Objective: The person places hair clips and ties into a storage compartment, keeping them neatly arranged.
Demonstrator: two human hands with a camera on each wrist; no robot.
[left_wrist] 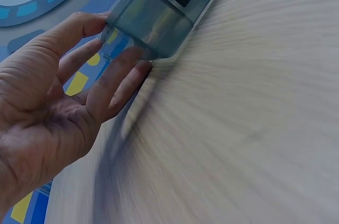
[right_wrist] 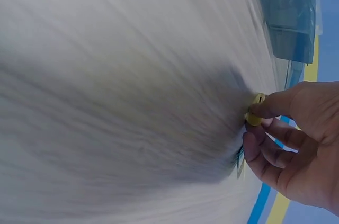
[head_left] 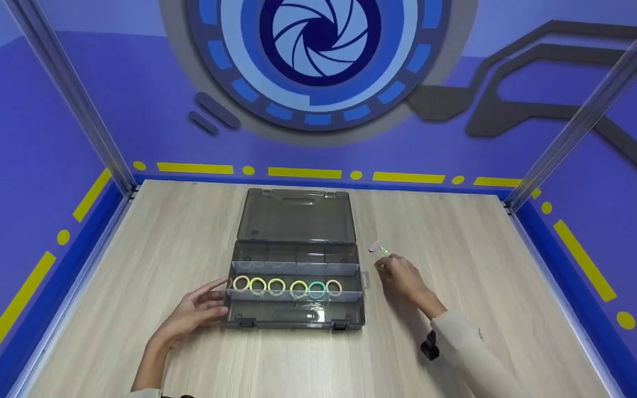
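Note:
A smoky clear plastic organizer box (head_left: 295, 325) lies with its lid (head_left: 296, 216) folded back. Several pastel rings (head_left: 276, 287) in peach, yellow and teal stand in a row along its middle compartment. My left hand (head_left: 194, 310) rests against the box's left side, fingers extended, the fingertips right at its wall in the left wrist view. To the right of the box, my right hand (head_left: 405, 278) pinches a small yellow piece (right_wrist: 255, 118) between thumb and fingertips, close over the table; its exact kind is mostly hidden.
Just beyond the right fingertips lie a small pink piece (head_left: 374, 246) and a thin green strip (head_left: 385, 251). The wooden tabletop (head_left: 186, 226) is bounded by blue printed panels (head_left: 351, 149) and metal posts (head_left: 584, 110).

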